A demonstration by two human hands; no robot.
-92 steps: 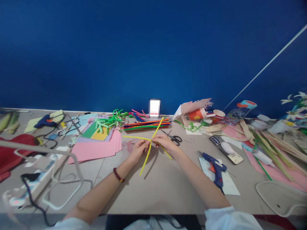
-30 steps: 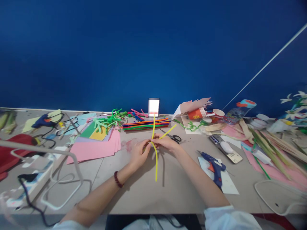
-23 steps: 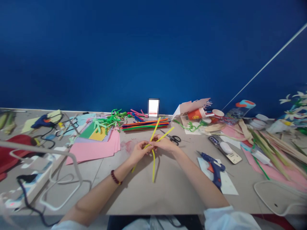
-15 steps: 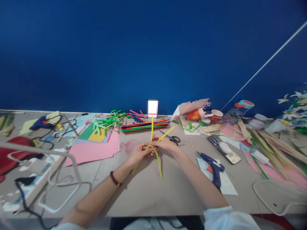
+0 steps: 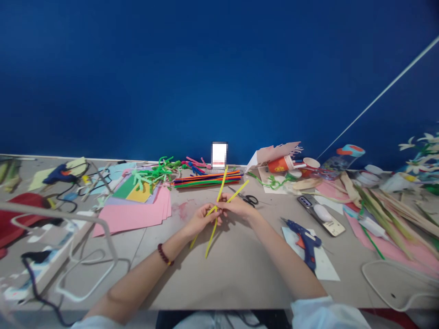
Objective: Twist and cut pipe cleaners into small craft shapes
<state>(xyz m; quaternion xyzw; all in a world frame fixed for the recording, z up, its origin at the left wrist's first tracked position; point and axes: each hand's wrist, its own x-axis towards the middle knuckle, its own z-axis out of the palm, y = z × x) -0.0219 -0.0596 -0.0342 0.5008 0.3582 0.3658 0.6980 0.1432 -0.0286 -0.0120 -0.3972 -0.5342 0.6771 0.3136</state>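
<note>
One lower end of the yellow pipe cleaners [image 5: 222, 185] has swung leftward; I see the left hand [image 5: 200, 220] and right hand [image 5: 236, 207] both pinching them at their crossing, above the worktop [image 5: 247, 269], near the scissors [image 5: 244, 197].

We wear pale bluish-white sleeves [image 5: 318, 313], and around our left wrist [image 5: 174, 246] a bracelet [image 5: 163, 256] of round dark-red beads with a yellowish accent

Glue gun [image 5: 310, 244], scissors [image 5: 243, 196] & col. paper [image 5: 132, 218] suggest a craft wkshop.
</note>
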